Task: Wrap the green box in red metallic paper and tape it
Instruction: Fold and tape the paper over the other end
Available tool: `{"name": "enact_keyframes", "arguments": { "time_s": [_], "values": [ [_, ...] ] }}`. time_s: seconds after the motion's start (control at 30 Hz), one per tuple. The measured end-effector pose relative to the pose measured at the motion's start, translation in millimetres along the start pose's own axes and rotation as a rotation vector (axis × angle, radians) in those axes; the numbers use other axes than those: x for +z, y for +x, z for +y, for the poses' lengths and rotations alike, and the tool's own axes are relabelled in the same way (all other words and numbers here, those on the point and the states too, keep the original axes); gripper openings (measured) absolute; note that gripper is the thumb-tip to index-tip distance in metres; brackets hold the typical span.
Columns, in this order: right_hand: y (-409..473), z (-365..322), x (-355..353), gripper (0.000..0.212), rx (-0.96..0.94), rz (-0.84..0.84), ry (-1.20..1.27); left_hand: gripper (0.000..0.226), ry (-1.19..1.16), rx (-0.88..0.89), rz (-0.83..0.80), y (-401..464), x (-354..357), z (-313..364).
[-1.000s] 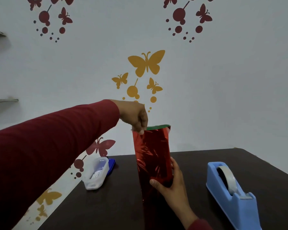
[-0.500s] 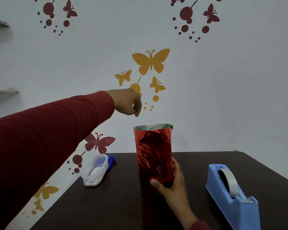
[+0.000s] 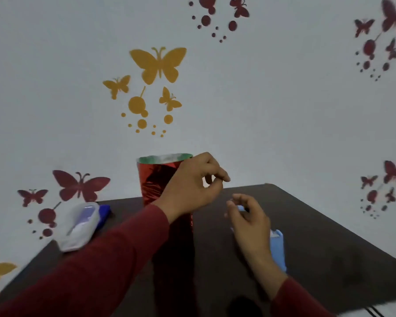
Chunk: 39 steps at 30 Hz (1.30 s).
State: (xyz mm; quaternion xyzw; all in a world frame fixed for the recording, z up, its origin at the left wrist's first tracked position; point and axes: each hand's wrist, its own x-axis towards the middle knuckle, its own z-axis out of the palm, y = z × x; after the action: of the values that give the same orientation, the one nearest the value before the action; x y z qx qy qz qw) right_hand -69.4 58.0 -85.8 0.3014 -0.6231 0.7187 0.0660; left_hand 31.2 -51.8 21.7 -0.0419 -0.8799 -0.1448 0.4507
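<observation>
Upright red metallic-wrapped green box (image 3: 154, 181) stands unheld behind the left hand (image 3: 192, 186); right hand (image 3: 247, 216) nearby, both loosely curled, empty. Risk: a brush topples it.

The tall upright box wrapped in red metallic paper (image 3: 157, 179) looks glossy and crinkled, its foil catching light in streaks; a green matt edge shows at its top. The dark brown surface (image 3: 318, 225) is smooth and dull. The translucent plastic container (image 3: 78, 225) looks cloudy, the light blue plastic tape dispenser (image 3: 277, 250) smooth
</observation>
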Motion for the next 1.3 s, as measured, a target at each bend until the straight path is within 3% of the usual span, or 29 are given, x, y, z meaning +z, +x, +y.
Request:
{"name": "enact_keyframes", "arguments": {
  "time_s": [0.07,0.13,0.23,0.3,0.37,0.47,0.73,0.93,1.17,1.3],
  "values": [
    [7.4,-9.9,-32.2,0.008,-0.080,0.060,-0.145,0.021,-0.084,-0.013,0.052,-13.7,40.9,-2.6],
    [20.2,-10.7,-63.4,0.014,-0.083,0.074,-0.405,0.036,-0.151,-0.038,0.002,-27.2,82.6,-6.2],
    [42.9,-5.4,-90.4,0.025,0.173,-0.087,-0.711,0.077,-0.197,-0.111,-0.172,-44.3,129.3,-17.8],
    [52.7,-3.7,-96.7,0.034,0.430,-0.218,-0.658,0.094,-0.199,-0.139,-0.201,-54.5,150.9,-24.6],
    [53.9,-6.4,-98.2,0.038,0.758,-0.309,-0.397,0.099,-0.234,-0.175,-0.186,-64.0,166.2,-28.2],
    [59.5,-6.2,-98.2,0.039,0.932,-0.430,-0.245,0.103,-0.256,-0.195,-0.197,-70.4,173.2,-32.0],
    [71.7,-3.9,-95.5,0.047,0.994,-0.488,-0.264,0.110,-0.226,-0.193,-0.234,-74.4,168.6,-35.8],
    [69.0,-13.5,-97.8,0.031,1.020,-0.505,-0.246,0.114,-0.217,-0.207,-0.251,-75.5,167.4,-33.4],
    [60.7,-23.3,-100.4,0.011,0.927,-0.327,0.067,0.119,-0.232,-0.211,-0.232,-74.9,168.2,-36.7],
    [39.5,-15.4,-106.4,0.018,0.824,-0.251,0.191,0.114,-0.213,-0.183,-0.277,-75.7,165.5,-37.7]
  ]
}}
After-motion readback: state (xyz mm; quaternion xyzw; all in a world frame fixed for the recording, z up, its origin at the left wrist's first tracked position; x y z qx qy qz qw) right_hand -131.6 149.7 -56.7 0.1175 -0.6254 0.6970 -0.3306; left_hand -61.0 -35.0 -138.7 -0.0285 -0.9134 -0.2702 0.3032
